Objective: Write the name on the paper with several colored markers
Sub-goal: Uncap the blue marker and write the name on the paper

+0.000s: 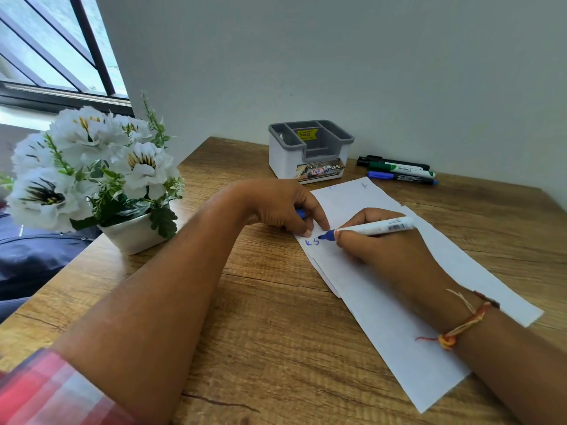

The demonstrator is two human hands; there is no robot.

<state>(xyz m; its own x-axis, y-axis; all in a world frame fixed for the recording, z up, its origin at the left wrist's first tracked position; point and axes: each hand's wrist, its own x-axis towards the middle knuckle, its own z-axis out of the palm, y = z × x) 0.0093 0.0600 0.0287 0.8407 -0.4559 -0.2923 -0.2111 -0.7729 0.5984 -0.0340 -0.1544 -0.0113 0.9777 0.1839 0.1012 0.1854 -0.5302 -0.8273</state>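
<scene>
One blue marker (374, 227) lies crosswise, tip pointing left.

The marker (377, 226) in the right hand (383, 253) is white, blue-tipped; the cap (301, 213) in the left hand (282, 207) is blue. Beside them, blue letters (312, 241) mark white paper (399, 326). Beyond lie black, green and blue markers (399, 170).

Wooden table (260, 317); paper (383, 302); markers (399, 170); organiser (285, 161); flowerpot (135, 234).

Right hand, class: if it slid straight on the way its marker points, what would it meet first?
Probably the fingertips of the left hand, pressing the paper just past the marker tip; that hand also holds a blue cap.
</scene>
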